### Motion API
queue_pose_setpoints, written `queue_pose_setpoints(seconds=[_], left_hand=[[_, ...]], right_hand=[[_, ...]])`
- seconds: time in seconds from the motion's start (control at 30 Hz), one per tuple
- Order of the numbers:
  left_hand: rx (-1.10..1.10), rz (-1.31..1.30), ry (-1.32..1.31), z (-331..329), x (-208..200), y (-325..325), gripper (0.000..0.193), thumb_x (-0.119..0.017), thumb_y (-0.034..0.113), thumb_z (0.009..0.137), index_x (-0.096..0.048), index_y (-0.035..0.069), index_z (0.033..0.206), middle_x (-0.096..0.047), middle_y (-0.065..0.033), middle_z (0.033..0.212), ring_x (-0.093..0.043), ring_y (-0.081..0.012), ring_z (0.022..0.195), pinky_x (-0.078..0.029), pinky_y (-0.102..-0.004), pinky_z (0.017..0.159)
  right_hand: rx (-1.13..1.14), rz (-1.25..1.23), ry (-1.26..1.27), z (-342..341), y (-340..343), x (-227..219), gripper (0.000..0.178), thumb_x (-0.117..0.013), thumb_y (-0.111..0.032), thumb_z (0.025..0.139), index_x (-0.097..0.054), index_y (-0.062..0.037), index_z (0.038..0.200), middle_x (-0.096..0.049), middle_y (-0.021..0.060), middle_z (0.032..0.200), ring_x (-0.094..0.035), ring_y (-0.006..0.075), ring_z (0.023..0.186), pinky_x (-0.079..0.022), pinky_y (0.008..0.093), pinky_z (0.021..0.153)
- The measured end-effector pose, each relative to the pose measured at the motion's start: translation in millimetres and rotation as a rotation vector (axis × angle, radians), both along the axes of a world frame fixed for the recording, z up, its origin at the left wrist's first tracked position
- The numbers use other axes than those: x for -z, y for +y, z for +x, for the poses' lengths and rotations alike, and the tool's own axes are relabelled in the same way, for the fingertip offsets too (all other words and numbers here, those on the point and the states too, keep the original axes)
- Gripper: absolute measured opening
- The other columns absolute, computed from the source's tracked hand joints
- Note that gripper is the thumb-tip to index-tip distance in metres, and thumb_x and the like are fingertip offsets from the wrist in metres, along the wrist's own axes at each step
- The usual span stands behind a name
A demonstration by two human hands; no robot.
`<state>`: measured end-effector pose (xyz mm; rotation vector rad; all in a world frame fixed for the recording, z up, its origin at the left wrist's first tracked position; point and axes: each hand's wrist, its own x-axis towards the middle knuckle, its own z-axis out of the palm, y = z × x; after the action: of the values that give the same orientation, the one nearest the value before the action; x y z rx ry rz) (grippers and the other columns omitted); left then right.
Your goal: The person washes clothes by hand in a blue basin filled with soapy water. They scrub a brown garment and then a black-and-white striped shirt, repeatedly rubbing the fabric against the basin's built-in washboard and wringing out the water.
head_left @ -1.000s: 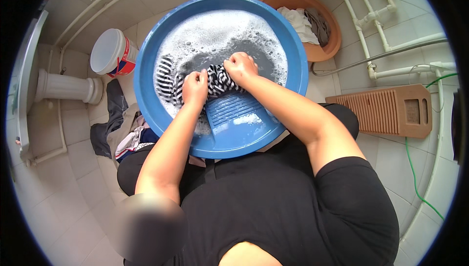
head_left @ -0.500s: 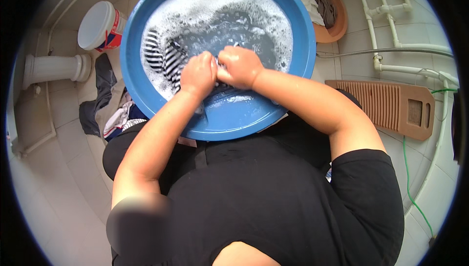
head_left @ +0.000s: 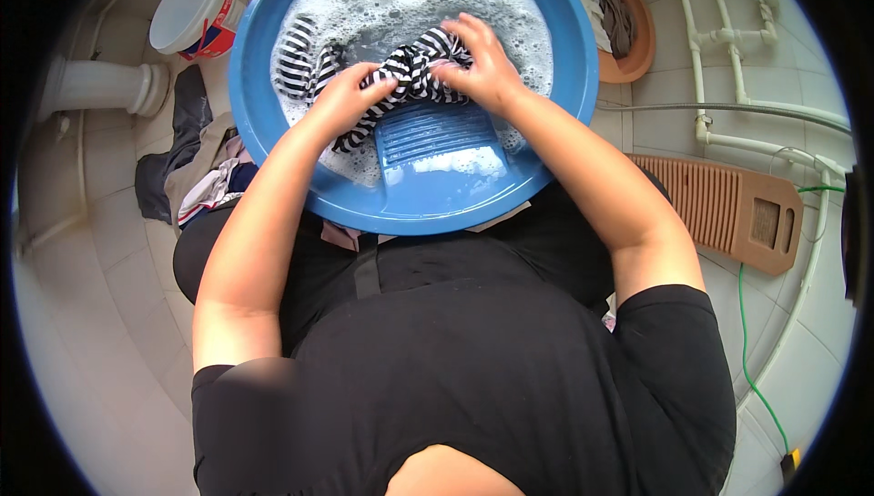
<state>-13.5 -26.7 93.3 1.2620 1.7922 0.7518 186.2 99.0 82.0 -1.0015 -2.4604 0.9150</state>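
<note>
A blue round tub [head_left: 574, 50] holds foamy water and a black-and-white striped garment [head_left: 414, 64]. The garment is bunched up over the ridged washboard [head_left: 437, 136] at the tub's near side, and part of its cloth trails left into the suds. My left hand [head_left: 346, 100] grips the bunch at its left, thumb and fingers on the cloth. At the right end, my right hand [head_left: 487, 68] has the cloth between its thumb and loosely spread fingers. Both hands look wet.
A white bucket [head_left: 188, 9] and a clothes pile [head_left: 205, 182] lie left of the tub. An orange-brown basin [head_left: 642, 41] with clothes is at the far right. A brown washboard [head_left: 728, 209], pale pipes [head_left: 724, 36] and a green cord [head_left: 746, 341] are on the right.
My hands were closed tight together low over the washboard; they have moved apart and farther forward with loosened fingers. The bunched garment and the tub's ridges are now exposed.
</note>
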Motion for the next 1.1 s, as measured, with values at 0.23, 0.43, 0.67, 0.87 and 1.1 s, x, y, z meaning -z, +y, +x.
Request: queue_pose_setpoints(seconds=[0.23,0.43,0.67,0.87,1.1], left_hand=[[-0.113,0.172,-0.081,-19,-24,-32,0.02,-0.058,0.02,0.086,-0.06,0.002,0.093,-0.063,-0.0044,0.082,-0.058,-0.013,0.076,-0.045,-0.0283,0.068],[-0.541,0.237,-0.52,-31,-41,-26,0.02,-0.058,0.022,0.088,-0.058,0.003,0.093,-0.062,-0.0013,0.083,-0.056,-0.0074,0.075,-0.043,-0.0205,0.069],[-0.061,-0.123,0.685,6,-14,-23,0.081,-0.066,0.039,0.075,-0.026,0.009,0.139,-0.011,-0.0246,0.144,-0.015,-0.0454,0.131,-0.023,-0.0528,0.103],[0.183,-0.402,0.688,8,-3,-3,0.093,-0.053,0.062,0.075,-0.016,0.008,0.142,0.001,-0.0194,0.148,-0.006,-0.0336,0.137,-0.017,-0.0578,0.103],[0.146,-0.473,0.628,-15,-6,9,0.091,-0.053,0.073,0.065,-0.048,0.005,0.125,-0.042,-0.0192,0.132,-0.039,-0.0305,0.123,-0.03,-0.0438,0.1]], right_hand=[[-0.005,-0.627,-0.087,30,26,-18,0.04,-0.055,-0.041,0.085,-0.058,-0.0056,0.105,-0.061,0.0119,0.106,-0.055,0.0238,0.103,-0.044,0.0369,0.087],[0.43,-0.879,0.533,26,75,-46,0.029,-0.046,-0.029,0.092,-0.055,-0.0009,0.097,-0.047,-0.0017,0.061,-0.04,0.0099,0.049,-0.04,0.027,0.048],[0.174,-0.163,-0.046,-10,58,33,0.061,-0.056,-0.046,0.08,-0.046,-0.0048,0.124,-0.054,0.0196,0.113,-0.051,0.0309,0.106,-0.04,0.0394,0.09],[0.028,-0.304,-0.475,-46,41,21,0.086,-0.054,-0.061,0.074,-0.03,-0.006,0.136,-0.044,0.0228,0.129,-0.042,0.0339,0.121,-0.032,0.0388,0.102],[0.259,-0.333,-0.692,-66,66,27,0.062,-0.051,-0.052,0.08,-0.055,-0.0011,0.116,-0.052,0.0207,0.122,-0.048,0.0317,0.115,-0.036,0.0373,0.098]])
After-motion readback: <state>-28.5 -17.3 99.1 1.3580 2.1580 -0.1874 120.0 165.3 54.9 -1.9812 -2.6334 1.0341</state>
